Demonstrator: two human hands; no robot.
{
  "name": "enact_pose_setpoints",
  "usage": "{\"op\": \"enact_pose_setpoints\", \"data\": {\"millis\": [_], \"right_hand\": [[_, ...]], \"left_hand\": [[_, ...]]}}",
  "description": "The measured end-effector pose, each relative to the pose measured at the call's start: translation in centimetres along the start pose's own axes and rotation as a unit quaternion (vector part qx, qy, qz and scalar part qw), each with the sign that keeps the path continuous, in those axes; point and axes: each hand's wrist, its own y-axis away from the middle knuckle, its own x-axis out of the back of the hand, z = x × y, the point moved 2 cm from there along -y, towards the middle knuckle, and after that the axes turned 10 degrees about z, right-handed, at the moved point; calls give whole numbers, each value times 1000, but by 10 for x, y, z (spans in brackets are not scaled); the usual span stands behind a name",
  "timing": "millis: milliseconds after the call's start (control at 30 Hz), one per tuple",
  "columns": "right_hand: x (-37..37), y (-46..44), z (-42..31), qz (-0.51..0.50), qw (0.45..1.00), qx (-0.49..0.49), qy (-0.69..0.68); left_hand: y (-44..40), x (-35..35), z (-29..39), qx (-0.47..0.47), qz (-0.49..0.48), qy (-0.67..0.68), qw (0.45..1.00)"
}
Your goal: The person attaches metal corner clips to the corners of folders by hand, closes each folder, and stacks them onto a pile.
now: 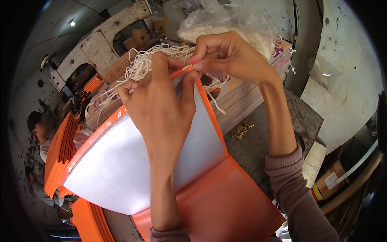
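An orange folder [242,193] with a silvery-white inner sheet [117,165] lies open before me, one cover raised. My left hand [161,92] is closed on the raised cover near its top corner, thumb inside and fingers over the outer edge. At that corner sits a small gold-coloured corner piece [188,67]. The fingertips of my right hand [229,56] pinch it against the orange edge; part of it is hidden by the fingers. Several loose gold metal corners [242,131] lie on the dark worktable [258,117], below my right wrist.
A tangle of white cord [141,66] lies on a plastic-wrapped stack [250,94] behind my hands, beside a clear plastic bag [234,20]. Orange folders [60,157] are piled at left, near another person [40,129]. A worn metal machine [94,44] stands behind. Cardboard box [332,181] at right.
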Motion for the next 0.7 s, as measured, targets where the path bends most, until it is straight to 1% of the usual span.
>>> {"op": "enact_pose_setpoints", "data": {"millis": [67,133,167,233,267,300,367,400,433,500,533,567,600,633,700], "right_hand": [[-1,1,0,6,1000,-2,13],[-2,0,-1,-19,999,25,-10],[-2,-1,-1,-20,999,35,-8],[-2,0,-2,-50,998,30,-31],[0,2,-3,-81,996,21,-29],[2,3,-5,-80,996,31,-27],[6,7,-10,-44,998,40,-21],[9,8,-13,-29,999,16,-41],[10,8,-13,-30,998,25,-39],[14,9,-17,7,997,66,-29],[16,11,-24,6,997,72,-30],[18,15,-30,20,998,45,27],[19,19,-38,34,996,16,81],[18,25,-50,32,996,18,76],[20,36,-74,89,984,63,139]], "left_hand": [[0,1,0,3,-11,-3,1000],[1,0,-2,-36,10,-25,999],[1,0,-3,-41,18,-28,999],[1,2,-1,-49,-2,-45,998],[2,5,2,-35,-30,-68,997],[0,10,3,-41,-22,-70,996],[-2,16,5,-30,-79,-36,996],[-3,19,5,-14,-86,-8,996],[-6,23,4,-18,-79,-11,997],[-12,33,2,-15,-65,33,997],[-17,42,4,-19,-56,17,998],[-22,51,4,-22,-55,13,998],[-27,61,3,-46,-40,14,998],[-31,73,3,-68,-27,15,997],[-36,106,6,-79,-24,5,997]]}}
